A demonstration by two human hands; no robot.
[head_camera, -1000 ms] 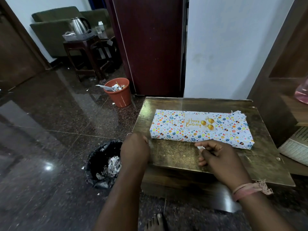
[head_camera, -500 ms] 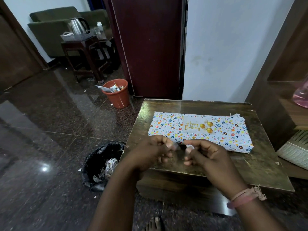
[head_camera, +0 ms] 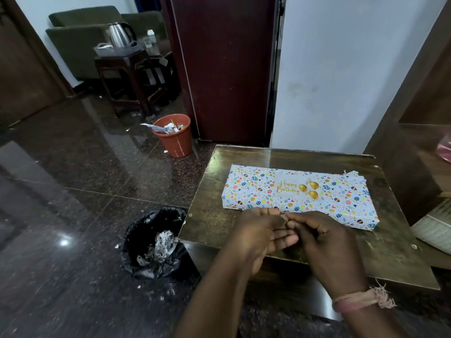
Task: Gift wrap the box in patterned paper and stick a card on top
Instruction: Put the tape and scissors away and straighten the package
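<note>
Patterned paper in white with small coloured dots and balloons covers the box (head_camera: 300, 195), which lies flat on the dark wooden surface (head_camera: 207, 220), its long side running from 9 o'clock to 3 o'clock. A pale card (head_camera: 296, 186) reading "Happy Birthday" in gold, with three gold balloons, sits on top of the box a little toward 9 o'clock of its middle. At the box's 3 o'clock end the paper looks torn and ragged along the far corner.

Both forearms reach in from 6 o'clock and meet just on the near side of the box. The left hand (head_camera: 262, 234) is turned palm-up and slightly cupped, fingers loosely extended toward 3 o'clock. The right hand (head_camera: 324, 236) is knuckles-up, its fingers curled down so that the tips press into the left hand's fingers (whether a small scrap is pinched between them I cannot tell, since the contact point is hidden). A pink frayed thread band (head_camera: 361, 300) circles the right wrist.

On the glossy stone floor at 9 o'clock of the surface stands a black bin bag (head_camera: 156, 242) holding crumpled scraps. Farther off, toward 11 o'clock, is an orange bucket (head_camera: 174, 136) of litter, and beyond it a small dark table (head_camera: 127, 69) carrying a steel kettle (head_camera: 119, 34).
</note>
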